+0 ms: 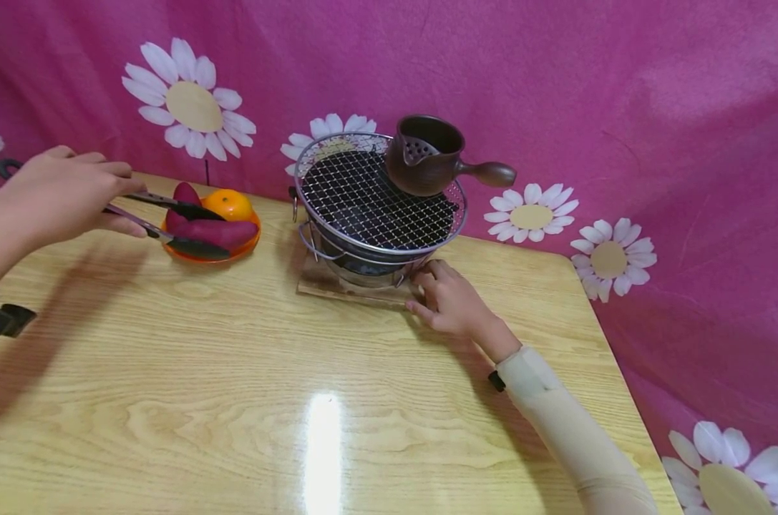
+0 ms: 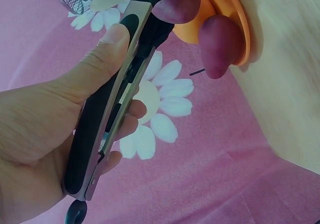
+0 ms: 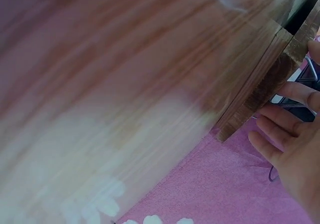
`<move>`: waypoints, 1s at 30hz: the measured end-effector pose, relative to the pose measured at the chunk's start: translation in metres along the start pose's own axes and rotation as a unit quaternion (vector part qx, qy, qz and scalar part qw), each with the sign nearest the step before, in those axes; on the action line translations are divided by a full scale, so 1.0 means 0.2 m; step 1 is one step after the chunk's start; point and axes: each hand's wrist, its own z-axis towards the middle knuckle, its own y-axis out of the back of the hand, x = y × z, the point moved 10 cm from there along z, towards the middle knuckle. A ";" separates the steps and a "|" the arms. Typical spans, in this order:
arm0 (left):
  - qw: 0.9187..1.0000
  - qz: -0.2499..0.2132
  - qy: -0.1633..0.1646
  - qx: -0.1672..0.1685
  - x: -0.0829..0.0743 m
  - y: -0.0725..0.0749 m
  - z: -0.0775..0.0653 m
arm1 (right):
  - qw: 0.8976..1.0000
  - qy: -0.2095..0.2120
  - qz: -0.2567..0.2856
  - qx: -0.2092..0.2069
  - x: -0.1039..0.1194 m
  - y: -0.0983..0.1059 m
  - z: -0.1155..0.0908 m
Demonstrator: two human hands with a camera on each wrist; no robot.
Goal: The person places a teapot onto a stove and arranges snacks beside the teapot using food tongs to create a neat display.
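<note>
My left hand (image 1: pixel 73 193) holds black and metal tongs (image 2: pixel 95 129), thumb on one arm and fingers on the other. Their dark tips straddle a purple sweet potato (image 1: pixel 215 234) on an orange plate (image 1: pixel 255 239). A second sweet potato (image 1: pixel 185 193) and an orange mandarin (image 1: pixel 234 205) share the plate. My right hand (image 1: pixel 449 297) grips the right end of a wooden board (image 1: pixel 346 292), thumb at its front corner. On that board stands a round tabletop grill (image 1: pixel 369 247) with a wire mesh (image 1: pixel 369 200). A brown side-handled teapot (image 1: pixel 421 168) sits on the mesh's right side.
The wood-grain table (image 1: pixel 234 393) reaches back to a magenta cloth (image 1: pixel 556 93) with white daisies. Plate and grill stand near its back edge, the plate left of the grill. The teapot's handle (image 1: pixel 492 174) juts out past the grill's right rim.
</note>
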 end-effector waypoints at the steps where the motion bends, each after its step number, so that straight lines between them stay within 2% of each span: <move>1: 1.000 -0.001 0.001 0.003 0.00 0.00 0.00 | 1.000 0.000 -0.002 0.000 0.00 0.00 0.00; 11: 1.000 0.012 -0.002 -0.006 0.00 0.03 -0.01 | 1.000 0.002 -0.013 0.010 0.02 -0.02 -0.01; 19: 1.000 0.018 0.009 0.009 0.01 0.05 -0.01 | 0.999 -0.012 0.022 0.022 0.00 0.00 0.02; 23: 1.000 0.017 0.008 0.002 0.01 0.07 -0.01 | 0.999 -0.020 0.031 0.026 -0.01 0.00 0.02; 30: 1.000 0.019 0.010 0.009 0.01 0.09 0.00 | 0.998 -0.035 0.043 0.037 -0.01 -0.01 0.02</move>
